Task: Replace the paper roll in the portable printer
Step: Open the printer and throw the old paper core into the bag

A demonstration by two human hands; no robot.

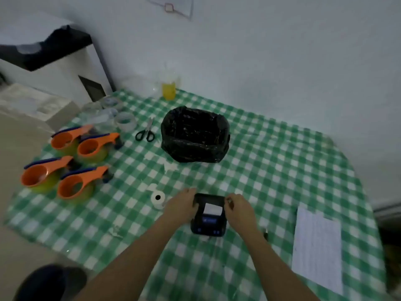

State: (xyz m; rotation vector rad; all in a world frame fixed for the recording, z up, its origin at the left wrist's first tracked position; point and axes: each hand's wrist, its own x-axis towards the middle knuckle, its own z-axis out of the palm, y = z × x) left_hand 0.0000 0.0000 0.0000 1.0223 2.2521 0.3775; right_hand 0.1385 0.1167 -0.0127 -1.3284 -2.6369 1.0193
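The printer (208, 215) sits near the front of the worktop (271, 170), lid up, with white paper showing in its bay. The left hand (181, 205) clasps its left side, fingers partly curled around the casing; the right hand (237, 208) rests against the right side with thumb and forefinger pinched close at the lid's edge, though what they pinch, if anything, is too small to tell. A paper roll (158, 198) lies just left of the left hand. If the bay is being loaded, it looks wise to steady the body with the left hand and let the paper's end stick out before closing the lid. Open cloth lies around the printer; the bin (195, 135) and scissors (145, 132) stand well behind, and a sheet of paper (316, 248) lies off to the right near the worktop's edge.
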